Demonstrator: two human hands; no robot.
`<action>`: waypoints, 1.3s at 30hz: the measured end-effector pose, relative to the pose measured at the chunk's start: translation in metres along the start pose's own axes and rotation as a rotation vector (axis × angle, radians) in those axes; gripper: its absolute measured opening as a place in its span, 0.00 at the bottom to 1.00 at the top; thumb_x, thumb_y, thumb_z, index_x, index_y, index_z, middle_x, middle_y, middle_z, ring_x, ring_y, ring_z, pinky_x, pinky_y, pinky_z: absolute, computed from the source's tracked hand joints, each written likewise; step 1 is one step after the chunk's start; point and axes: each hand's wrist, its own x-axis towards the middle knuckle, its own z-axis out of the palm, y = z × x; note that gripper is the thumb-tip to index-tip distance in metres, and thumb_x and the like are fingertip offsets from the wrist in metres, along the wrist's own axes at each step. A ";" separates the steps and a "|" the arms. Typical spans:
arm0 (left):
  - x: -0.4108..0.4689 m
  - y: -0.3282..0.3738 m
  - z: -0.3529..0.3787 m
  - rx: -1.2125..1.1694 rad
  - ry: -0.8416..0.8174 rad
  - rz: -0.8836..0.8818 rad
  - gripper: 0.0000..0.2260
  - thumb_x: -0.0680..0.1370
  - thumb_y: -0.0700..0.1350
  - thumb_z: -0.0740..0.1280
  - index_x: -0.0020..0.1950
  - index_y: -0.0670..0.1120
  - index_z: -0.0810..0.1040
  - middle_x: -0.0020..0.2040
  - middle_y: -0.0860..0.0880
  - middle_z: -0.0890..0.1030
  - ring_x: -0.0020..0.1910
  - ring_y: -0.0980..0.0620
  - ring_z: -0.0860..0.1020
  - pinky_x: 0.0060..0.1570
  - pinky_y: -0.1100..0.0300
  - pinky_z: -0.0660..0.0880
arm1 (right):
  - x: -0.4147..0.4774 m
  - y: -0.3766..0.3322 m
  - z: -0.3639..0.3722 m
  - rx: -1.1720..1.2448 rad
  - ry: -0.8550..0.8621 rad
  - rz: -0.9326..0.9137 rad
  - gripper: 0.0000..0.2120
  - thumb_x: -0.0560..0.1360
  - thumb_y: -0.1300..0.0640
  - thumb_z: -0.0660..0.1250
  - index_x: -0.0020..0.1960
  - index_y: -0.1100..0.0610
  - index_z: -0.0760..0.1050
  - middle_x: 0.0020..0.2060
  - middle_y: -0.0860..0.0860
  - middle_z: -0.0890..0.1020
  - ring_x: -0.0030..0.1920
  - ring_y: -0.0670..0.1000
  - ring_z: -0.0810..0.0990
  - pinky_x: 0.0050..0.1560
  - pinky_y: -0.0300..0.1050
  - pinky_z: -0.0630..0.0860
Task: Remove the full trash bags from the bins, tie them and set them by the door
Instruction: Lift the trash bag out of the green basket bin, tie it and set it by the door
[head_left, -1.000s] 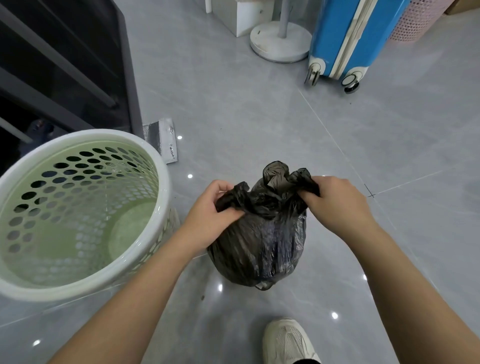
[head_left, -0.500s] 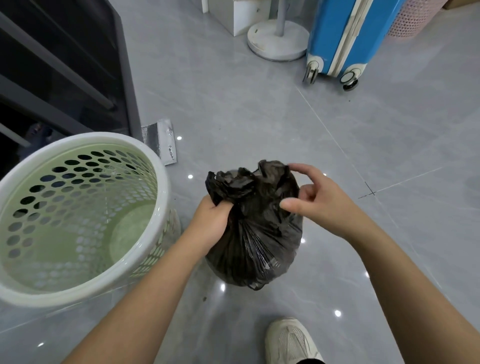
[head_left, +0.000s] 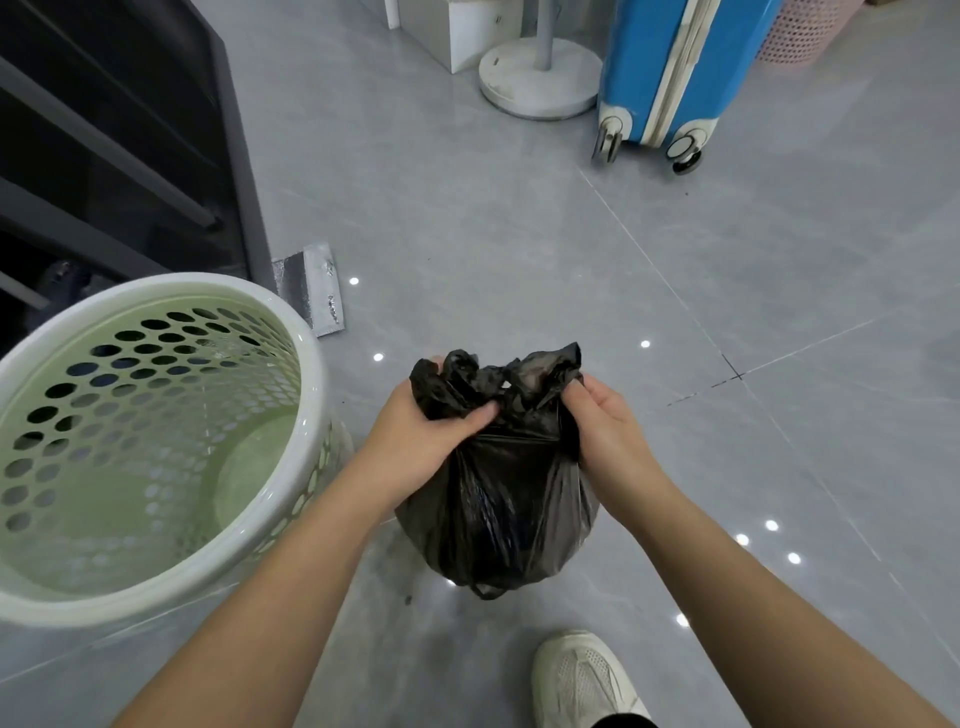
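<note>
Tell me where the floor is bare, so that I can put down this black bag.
The widest bare floor lies ahead, between the dark shelf, the round stand base and the blue suitcase. The floor right of the bag is also free. It is crowded on the left: bin, silver packet.

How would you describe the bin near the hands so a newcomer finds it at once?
Start at the dark shelving on the left; on the grey floor just in front of it stands the bin, left of the black bag. It is round, pale green, with a thick white rim and holes, unlined, unlike the pink basket by the blue suitcase.
</note>
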 end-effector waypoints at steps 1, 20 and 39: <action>0.001 0.002 0.001 -0.012 0.035 -0.015 0.08 0.72 0.44 0.73 0.46 0.57 0.80 0.43 0.62 0.84 0.47 0.63 0.81 0.50 0.65 0.73 | 0.001 0.002 0.002 0.005 0.009 0.010 0.13 0.81 0.59 0.56 0.46 0.59 0.79 0.44 0.56 0.84 0.48 0.52 0.82 0.54 0.50 0.77; 0.046 0.015 -0.017 0.518 -0.243 -0.073 0.08 0.77 0.43 0.67 0.45 0.38 0.79 0.37 0.45 0.78 0.36 0.52 0.74 0.41 0.59 0.70 | 0.011 0.026 0.024 0.072 -0.296 0.298 0.12 0.80 0.64 0.56 0.43 0.58 0.74 0.36 0.52 0.79 0.36 0.47 0.78 0.40 0.37 0.76; -0.015 0.004 -0.013 0.846 -0.307 0.051 0.36 0.63 0.58 0.75 0.66 0.63 0.60 0.62 0.58 0.70 0.58 0.57 0.73 0.56 0.58 0.72 | 0.032 0.046 0.036 -0.313 0.045 0.119 0.12 0.78 0.52 0.58 0.43 0.57 0.76 0.42 0.54 0.82 0.47 0.56 0.80 0.51 0.56 0.76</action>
